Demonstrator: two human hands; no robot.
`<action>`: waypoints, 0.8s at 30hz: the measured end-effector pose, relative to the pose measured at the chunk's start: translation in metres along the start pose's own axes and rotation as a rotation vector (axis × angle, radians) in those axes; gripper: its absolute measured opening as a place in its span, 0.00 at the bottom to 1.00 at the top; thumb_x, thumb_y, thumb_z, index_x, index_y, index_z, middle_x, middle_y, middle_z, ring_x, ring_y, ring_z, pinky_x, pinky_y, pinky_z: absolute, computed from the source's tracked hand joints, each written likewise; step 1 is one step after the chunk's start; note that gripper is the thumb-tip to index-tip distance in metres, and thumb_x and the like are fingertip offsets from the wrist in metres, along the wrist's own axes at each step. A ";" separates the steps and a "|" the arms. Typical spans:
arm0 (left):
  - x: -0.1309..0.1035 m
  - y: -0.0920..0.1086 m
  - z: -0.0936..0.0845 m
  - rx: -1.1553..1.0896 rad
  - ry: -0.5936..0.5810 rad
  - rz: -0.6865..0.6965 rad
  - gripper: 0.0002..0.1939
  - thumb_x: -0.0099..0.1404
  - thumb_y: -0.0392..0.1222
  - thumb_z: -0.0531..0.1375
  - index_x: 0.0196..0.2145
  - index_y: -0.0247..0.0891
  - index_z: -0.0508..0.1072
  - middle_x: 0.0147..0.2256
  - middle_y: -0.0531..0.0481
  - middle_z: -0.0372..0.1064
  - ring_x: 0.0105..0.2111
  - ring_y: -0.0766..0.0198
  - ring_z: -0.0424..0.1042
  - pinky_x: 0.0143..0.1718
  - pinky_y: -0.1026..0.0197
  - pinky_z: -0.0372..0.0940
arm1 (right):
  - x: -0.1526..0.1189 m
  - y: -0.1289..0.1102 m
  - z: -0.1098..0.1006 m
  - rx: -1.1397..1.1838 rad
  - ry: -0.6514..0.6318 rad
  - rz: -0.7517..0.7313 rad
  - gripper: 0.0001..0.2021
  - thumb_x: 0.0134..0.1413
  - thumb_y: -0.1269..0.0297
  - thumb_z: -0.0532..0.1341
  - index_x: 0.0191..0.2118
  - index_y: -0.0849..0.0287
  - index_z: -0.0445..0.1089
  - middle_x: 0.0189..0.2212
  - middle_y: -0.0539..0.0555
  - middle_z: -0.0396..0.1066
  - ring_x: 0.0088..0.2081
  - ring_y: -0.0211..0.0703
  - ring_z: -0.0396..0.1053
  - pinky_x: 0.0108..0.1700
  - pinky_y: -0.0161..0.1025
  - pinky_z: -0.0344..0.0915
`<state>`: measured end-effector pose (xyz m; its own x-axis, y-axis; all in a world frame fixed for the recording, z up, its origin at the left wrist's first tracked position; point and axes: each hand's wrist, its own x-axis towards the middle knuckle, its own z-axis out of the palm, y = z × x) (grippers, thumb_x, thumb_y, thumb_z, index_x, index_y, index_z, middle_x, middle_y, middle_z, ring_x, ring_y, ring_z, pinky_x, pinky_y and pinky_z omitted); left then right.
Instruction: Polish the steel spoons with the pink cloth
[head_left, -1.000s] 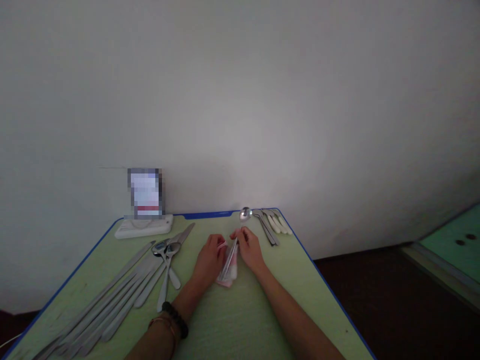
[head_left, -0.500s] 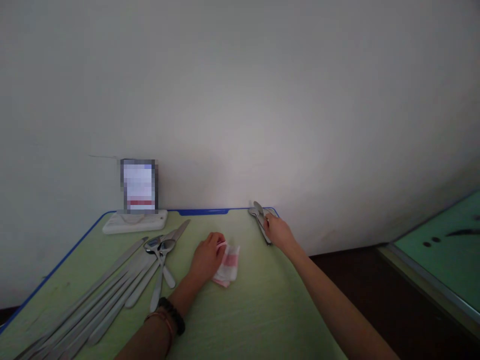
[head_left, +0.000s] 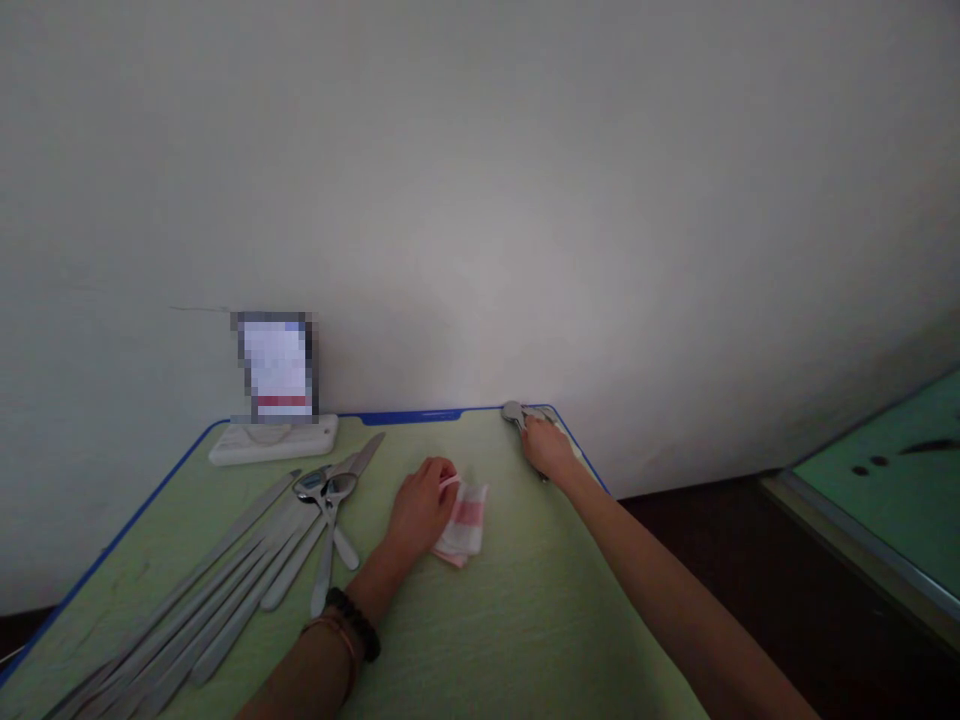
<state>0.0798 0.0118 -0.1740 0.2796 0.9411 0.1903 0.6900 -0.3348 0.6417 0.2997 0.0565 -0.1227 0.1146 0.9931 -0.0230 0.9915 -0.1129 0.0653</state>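
Observation:
My left hand (head_left: 424, 505) is closed on a corner of a white and pink cloth (head_left: 465, 525), near the middle of the green table. At the table's back right corner, my right hand (head_left: 549, 448) lies over a small group of metal spoons (head_left: 513, 412); its fingers are partly hidden, so their grip does not show. Left of my left hand, two spoons (head_left: 341, 487) lie crossed on several silver knives (head_left: 240, 570), which are fanned out toward the near left edge.
A lit, blurred screen (head_left: 277, 365) stands in a white holder (head_left: 274, 440) at the back left. The blue-edged table (head_left: 525, 620) meets a grey wall. A green panel (head_left: 900, 500) stands at the far right above a dark floor.
The view has shifted slightly. My right hand has settled lower over the spoons, and the spoon heads that stood apart are now closer together. My left hand keeps its hold on the cloth.

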 end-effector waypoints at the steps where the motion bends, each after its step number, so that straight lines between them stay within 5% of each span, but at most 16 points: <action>1: 0.000 0.000 0.000 -0.001 0.001 -0.002 0.03 0.62 0.36 0.53 0.35 0.39 0.64 0.35 0.50 0.67 0.35 0.63 0.67 0.37 0.63 0.59 | 0.001 0.000 0.000 0.000 0.000 0.001 0.17 0.58 0.67 0.45 0.48 0.63 0.63 0.44 0.63 0.71 0.44 0.50 0.70 0.42 0.40 0.63; 16: 0.001 0.002 -0.002 -0.002 -0.012 -0.017 0.04 0.62 0.36 0.53 0.35 0.39 0.65 0.35 0.51 0.68 0.34 0.63 0.68 0.37 0.63 0.59 | 0.005 0.004 0.006 0.010 0.020 0.027 0.16 0.57 0.65 0.46 0.45 0.60 0.67 0.42 0.63 0.72 0.42 0.49 0.70 0.41 0.40 0.62; 24: 0.001 0.001 -0.001 0.008 -0.013 -0.010 0.04 0.62 0.36 0.53 0.36 0.39 0.65 0.35 0.50 0.68 0.35 0.63 0.67 0.37 0.62 0.59 | 0.006 0.014 -0.008 0.075 0.057 0.027 0.17 0.59 0.62 0.46 0.44 0.60 0.69 0.41 0.60 0.73 0.42 0.45 0.71 0.41 0.35 0.61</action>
<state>0.0799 0.0125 -0.1727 0.2814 0.9436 0.1746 0.6981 -0.3262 0.6374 0.3135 0.0607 -0.1141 0.1398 0.9896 0.0345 0.9902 -0.1395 -0.0099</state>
